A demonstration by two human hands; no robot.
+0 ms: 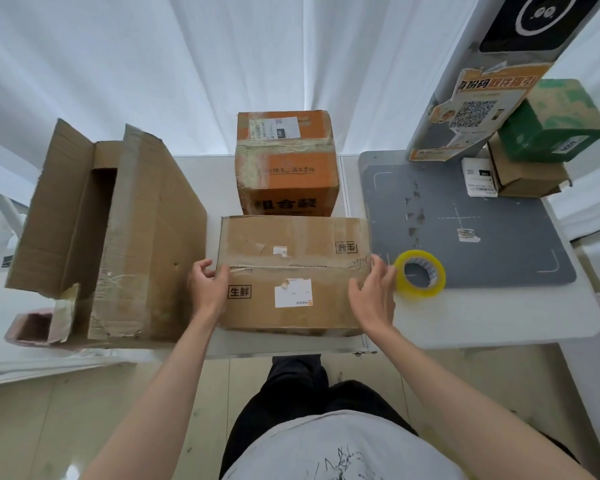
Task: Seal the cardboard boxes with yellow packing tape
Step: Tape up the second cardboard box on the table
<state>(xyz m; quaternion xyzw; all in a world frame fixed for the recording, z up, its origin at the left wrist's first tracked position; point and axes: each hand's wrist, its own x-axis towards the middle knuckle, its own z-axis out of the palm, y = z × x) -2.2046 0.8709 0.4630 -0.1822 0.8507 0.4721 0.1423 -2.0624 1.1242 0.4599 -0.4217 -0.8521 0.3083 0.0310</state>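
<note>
Left hand [207,287] and right hand [373,294], fingers relaxed, steady the flat brown cardboard box [293,271] at bench front edge, yellow tape roll [420,273] waiting alongside.

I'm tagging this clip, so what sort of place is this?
Probably a parcel packing or pickup station: used cardboard boxes with shipping labels, a roll of yellow tape, and a grey scanning mat under a QR-code poster.

Parcel packing station, labelled cardboard boxes [293,271] between and beyond the fingers [207,271], white worktop [482,317], grey scanning mat [482,209], QR-code poster [475,112], white curtain backdrop [187,64]
</note>
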